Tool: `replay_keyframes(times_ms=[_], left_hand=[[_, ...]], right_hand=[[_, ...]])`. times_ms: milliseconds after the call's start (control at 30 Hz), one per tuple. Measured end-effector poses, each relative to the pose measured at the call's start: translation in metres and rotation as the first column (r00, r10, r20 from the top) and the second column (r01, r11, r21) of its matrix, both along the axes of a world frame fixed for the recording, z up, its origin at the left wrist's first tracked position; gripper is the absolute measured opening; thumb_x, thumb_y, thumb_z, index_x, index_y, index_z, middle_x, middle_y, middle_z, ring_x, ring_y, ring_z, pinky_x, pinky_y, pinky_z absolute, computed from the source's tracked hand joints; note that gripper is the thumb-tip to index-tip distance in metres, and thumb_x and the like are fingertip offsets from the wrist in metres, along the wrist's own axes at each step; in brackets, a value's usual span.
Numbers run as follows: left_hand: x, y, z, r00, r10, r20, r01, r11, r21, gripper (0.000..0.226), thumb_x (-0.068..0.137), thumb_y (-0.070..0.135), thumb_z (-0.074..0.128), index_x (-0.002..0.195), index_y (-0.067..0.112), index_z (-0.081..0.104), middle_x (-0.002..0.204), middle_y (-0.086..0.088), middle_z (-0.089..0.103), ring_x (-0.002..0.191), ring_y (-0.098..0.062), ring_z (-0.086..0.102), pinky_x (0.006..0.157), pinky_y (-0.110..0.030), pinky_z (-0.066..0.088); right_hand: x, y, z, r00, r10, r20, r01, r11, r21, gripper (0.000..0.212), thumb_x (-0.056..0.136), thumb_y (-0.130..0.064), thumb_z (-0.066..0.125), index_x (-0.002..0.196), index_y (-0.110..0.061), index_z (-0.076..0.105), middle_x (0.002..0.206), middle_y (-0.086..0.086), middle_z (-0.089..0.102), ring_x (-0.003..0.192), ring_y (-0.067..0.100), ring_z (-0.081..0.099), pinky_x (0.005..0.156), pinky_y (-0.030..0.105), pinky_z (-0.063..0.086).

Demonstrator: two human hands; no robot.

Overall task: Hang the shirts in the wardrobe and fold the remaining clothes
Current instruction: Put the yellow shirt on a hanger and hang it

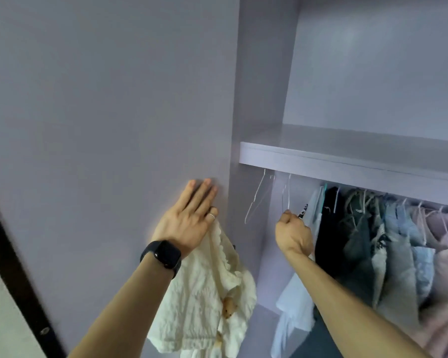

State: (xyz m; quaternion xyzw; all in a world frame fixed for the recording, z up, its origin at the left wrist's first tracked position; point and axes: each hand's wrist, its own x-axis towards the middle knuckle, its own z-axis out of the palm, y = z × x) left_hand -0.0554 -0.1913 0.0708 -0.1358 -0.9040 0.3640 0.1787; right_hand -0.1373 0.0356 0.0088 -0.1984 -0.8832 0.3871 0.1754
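Shirt [204, 293] cut off below, in left hand [189, 215]; right hand [292, 235] pinches hanger [284, 201]

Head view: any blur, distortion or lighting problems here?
Head view: soft throughout, with the fingers of the left hand motion-smeared. Wide-angle bend tilts the shelf. The light is flat, dim and violet-tinted, without glare. The wire hanger pinched by the right hand is faint, the cream shirt readable.

Left hand [189, 218] flat — right hand [292, 232] fisted.
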Motion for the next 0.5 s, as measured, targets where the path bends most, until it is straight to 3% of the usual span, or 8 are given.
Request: replay_keyframes(times_ms=[67, 133, 233, 267, 300, 367, 433, 500], left_hand=[[0.007, 0.005, 0.006, 0.996, -0.003, 0.087, -0.001, 0.999, 0.044, 0.052, 0.104, 0.018, 0.013, 0.155, 0.014, 0.021, 0.167, -0.013, -0.004, 0.149, -0.039, -0.023, 0.095, -0.052, -0.04], [0.014, 0.007, 0.012, 0.988, -0.055, 0.146, 0.033, 0.989, 0.146, 0.052, 0.102, 0.018, 0.023, 0.154, 0.019, 0.03, 0.163, -0.006, 0.027, 0.153, -0.032, -0.011, 0.103, -0.05, -0.038], [0.027, 0.019, 0.011, 0.963, -0.146, 0.226, 0.012, 0.862, 0.507, 0.043, 0.1, 0.024, 0.029, 0.138, 0.024, 0.05, 0.124, -0.003, 0.067, 0.139, -0.022, 0.045, 0.124, -0.041, -0.009], [0.03, 0.025, 0.009, 0.95, -0.181, 0.255, -0.056, 0.703, 0.709, 0.037, 0.102, 0.028, 0.03, 0.13, 0.023, 0.054, 0.114, -0.005, 0.071, 0.123, -0.024, 0.058, 0.123, -0.038, 0.014], [0.034, 0.031, 0.005, 0.929, -0.217, 0.299, -0.158, 0.498, 0.853, 0.032, 0.104, 0.031, 0.034, 0.122, 0.021, 0.058, 0.109, -0.006, 0.071, 0.112, -0.027, 0.062, 0.11, -0.035, 0.034], [0.04, 0.049, -0.005, 0.88, -0.359, 0.31, -0.277, 0.142, 0.95, 0.018, 0.103, 0.028, 0.048, 0.104, 0.02, 0.064, 0.105, -0.001, 0.071, 0.104, -0.025, 0.065, 0.091, -0.03, 0.046], [0.049, 0.068, -0.017, 0.828, -0.48, 0.29, -0.369, -0.077, 0.926, 0.01, 0.1, 0.024, 0.06, 0.098, 0.019, 0.069, 0.104, 0.003, 0.073, 0.1, -0.015, 0.067, 0.087, -0.021, 0.05], [0.06, 0.092, -0.031, 0.765, -0.562, 0.314, -0.488, -0.188, 0.852, 0.006, 0.095, 0.024, 0.069, 0.098, 0.02, 0.071, 0.1, 0.004, 0.073, 0.094, -0.01, 0.066, 0.082, -0.015, 0.051]], right_hand=[[0.048, 0.012, -0.011, 1.0, 0.002, -0.008, -0.003, 0.998, -0.062, 0.048, 0.106, -0.04, 0.027, 0.114, -0.014, 0.067, 0.112, 0.019, 0.068, 0.103, 0.043, 0.06, 0.078, 0.039, 0.04], [0.103, 0.023, -0.024, 0.999, 0.02, -0.044, -0.027, 0.985, -0.172, 0.045, 0.105, -0.039, 0.035, 0.092, -0.01, 0.067, 0.089, 0.014, 0.068, 0.087, 0.04, 0.058, 0.075, 0.039, 0.043], [0.182, 0.037, -0.034, 0.994, 0.01, -0.109, -0.047, 0.939, -0.342, 0.047, 0.104, -0.031, 0.049, 0.075, 0.006, 0.057, 0.066, 0.019, 0.058, 0.067, 0.029, 0.051, 0.063, 0.037, 0.038], [0.199, 0.044, -0.037, 0.99, 0.022, -0.14, -0.073, 0.927, -0.368, 0.048, 0.103, -0.029, 0.052, 0.076, 0.012, 0.056, 0.063, 0.023, 0.055, 0.063, 0.027, 0.047, 0.06, 0.036, 0.034], [0.215, 0.049, -0.04, 0.988, 0.035, -0.15, -0.092, 0.915, -0.392, 0.05, 0.102, -0.027, 0.054, 0.074, 0.015, 0.053, 0.06, 0.024, 0.049, 0.059, 0.025, 0.043, 0.06, 0.035, 0.031], [0.242, 0.065, -0.043, 0.985, 0.035, -0.17, -0.111, 0.877, -0.467, 0.054, 0.1, -0.028, 0.057, 0.065, 0.011, 0.044, 0.055, 0.016, 0.036, 0.055, 0.021, 0.035, 0.061, 0.034, 0.03], [0.264, 0.075, -0.039, 0.986, 0.035, -0.165, -0.119, 0.838, -0.533, 0.055, 0.1, -0.03, 0.057, 0.056, -0.004, 0.036, 0.052, 0.011, 0.03, 0.051, 0.02, 0.031, 0.057, 0.033, 0.029], [0.284, 0.087, -0.037, 0.983, 0.02, -0.184, -0.133, 0.769, -0.626, 0.055, 0.101, -0.028, 0.054, 0.052, -0.014, 0.035, 0.049, 0.007, 0.026, 0.043, 0.016, 0.026, 0.049, 0.026, 0.028]])
